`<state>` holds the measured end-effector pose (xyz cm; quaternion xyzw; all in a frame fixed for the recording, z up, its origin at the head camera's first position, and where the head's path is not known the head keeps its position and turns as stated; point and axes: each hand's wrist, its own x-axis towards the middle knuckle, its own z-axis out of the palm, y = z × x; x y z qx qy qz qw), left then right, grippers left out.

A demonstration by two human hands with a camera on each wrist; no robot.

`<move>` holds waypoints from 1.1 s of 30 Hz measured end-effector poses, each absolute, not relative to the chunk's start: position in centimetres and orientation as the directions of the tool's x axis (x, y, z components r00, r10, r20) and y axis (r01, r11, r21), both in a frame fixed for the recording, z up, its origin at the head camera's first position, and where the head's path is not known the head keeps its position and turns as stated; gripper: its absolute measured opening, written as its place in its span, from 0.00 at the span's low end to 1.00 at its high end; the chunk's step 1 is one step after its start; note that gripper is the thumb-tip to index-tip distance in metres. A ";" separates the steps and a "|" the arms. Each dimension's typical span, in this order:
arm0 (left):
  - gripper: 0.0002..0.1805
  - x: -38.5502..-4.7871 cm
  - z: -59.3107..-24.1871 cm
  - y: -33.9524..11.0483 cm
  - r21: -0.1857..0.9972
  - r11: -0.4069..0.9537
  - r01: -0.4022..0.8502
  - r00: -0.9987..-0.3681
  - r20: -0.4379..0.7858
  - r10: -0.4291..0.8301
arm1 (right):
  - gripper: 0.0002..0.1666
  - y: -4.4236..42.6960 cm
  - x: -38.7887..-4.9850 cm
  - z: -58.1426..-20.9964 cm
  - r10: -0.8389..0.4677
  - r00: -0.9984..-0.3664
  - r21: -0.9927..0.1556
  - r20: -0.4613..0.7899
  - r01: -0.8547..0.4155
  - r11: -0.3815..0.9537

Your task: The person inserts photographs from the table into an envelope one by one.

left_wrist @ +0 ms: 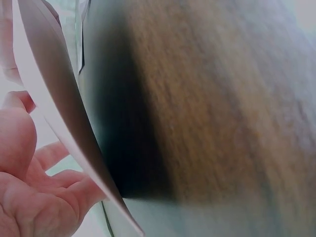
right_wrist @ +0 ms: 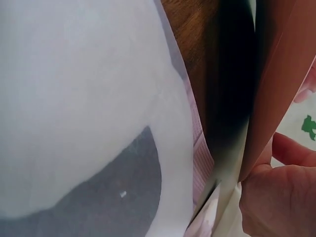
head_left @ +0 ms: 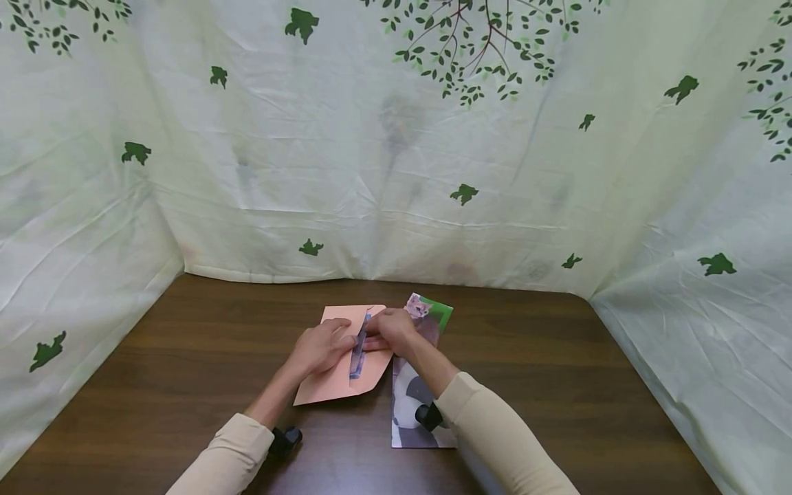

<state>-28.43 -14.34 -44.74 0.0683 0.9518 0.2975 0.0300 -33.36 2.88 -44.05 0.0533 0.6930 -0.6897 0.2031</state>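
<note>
A peach paper envelope [head_left: 337, 392] lies at the middle of the table. A long gap in its face shows a blue-purple printed slip [head_left: 357, 364] inside; its exact kind cannot be made out. My left hand [head_left: 323, 346] rests on the left part of the envelope, thumb beside the gap. At the right edge my right hand [head_left: 391, 331] grips the paper, its fingers reaching across to the gap. In the left wrist view the envelope [left_wrist: 59, 94] appears edge-on, bowed, with my left fingers against it. From the right wrist, my right hand [right_wrist: 276, 197] meets the envelope's edge.
Under my right forearm lies a tall printed card or booklet [head_left: 405, 395] with grey, white, pink and green artwork. The brown wooden table [head_left: 544, 385] extends around. A white cloth [head_left: 278, 172] with green leaf prints hangs behind and at both sides.
</note>
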 end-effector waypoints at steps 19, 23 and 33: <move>0.28 -28.4 -44.8 -14.4 0.571 0.814 0.107 -0.990 -0.017 0.142 | 0.17 6.8 -33.0 -40.9 -0.247 -0.908 -0.936 -0.339 0.301 0.181; 0.28 -28.3 -44.7 -14.4 0.574 0.812 0.109 -0.990 -0.014 0.143 | 0.18 8.1 -32.9 -40.3 -0.236 -0.911 -0.933 -0.339 0.294 0.208; 0.28 -28.2 -44.6 -14.4 0.572 0.812 0.115 -0.988 -0.016 0.151 | 0.18 11.3 -32.7 -39.6 -0.218 -0.916 -0.915 -0.336 0.263 0.308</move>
